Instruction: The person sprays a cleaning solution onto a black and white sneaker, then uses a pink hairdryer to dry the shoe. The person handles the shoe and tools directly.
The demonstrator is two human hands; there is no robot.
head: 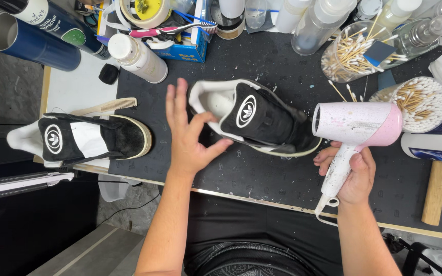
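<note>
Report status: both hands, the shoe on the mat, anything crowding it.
Left hand open, thumb at black shoe. Right hand grips pink hair dryer, nozzle at the shoe's toe. Second shoe sits apart, left; cotton swab jars behind dryer.

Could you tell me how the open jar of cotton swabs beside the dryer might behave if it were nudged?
The jar is packed full and lidless, so a tip would probably scatter swabs. It looks wide and squat, so a light nudge likely slides it. The dryer in the right hand sits close.

- second black sneaker (90, 140) at the mat's left edge
- wooden comb (106, 106)
- 2 cotton-swab containers (351, 53), (425, 102)
- white bottle (138, 57)
- 2 blue cans (26, 38)
</note>
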